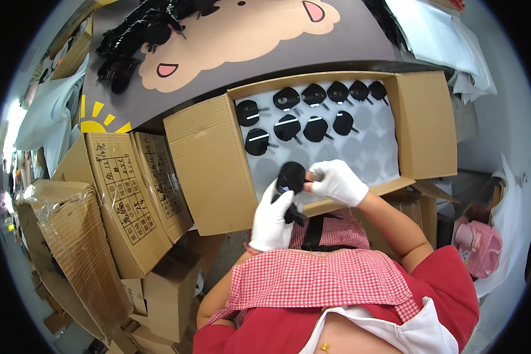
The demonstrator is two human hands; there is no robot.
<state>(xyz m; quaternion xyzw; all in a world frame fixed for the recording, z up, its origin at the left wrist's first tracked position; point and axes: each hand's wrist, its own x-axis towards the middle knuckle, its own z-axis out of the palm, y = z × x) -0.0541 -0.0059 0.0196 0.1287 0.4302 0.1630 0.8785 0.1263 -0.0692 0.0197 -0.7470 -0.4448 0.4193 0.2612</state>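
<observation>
My left hand [271, 221], in a white glove, is closed around a glossy black round piece [291, 175] held above the near edge of an open carton [203, 165]. More black material [295, 217] hangs below it by the palm; I cannot make out its kind. My right hand [341, 184], gloved with bare fingertips, pinches at the piece's right edge, and what lies between its fingers is too small to tell. Inside the carton, several like black round pieces [287, 128], each with a short stem, sit in two rows on a white padded insert [265, 171] with round recesses.
Behind the carton is a grey table cover [360, 44] with a cartoon print, bearing a pile of black shiny strands [130, 44]. Closed cartons [118, 189] stand at left beside a taped carton [79, 230]. White sheets [442, 44] lie at the far right; a pink bag [481, 248] is at right.
</observation>
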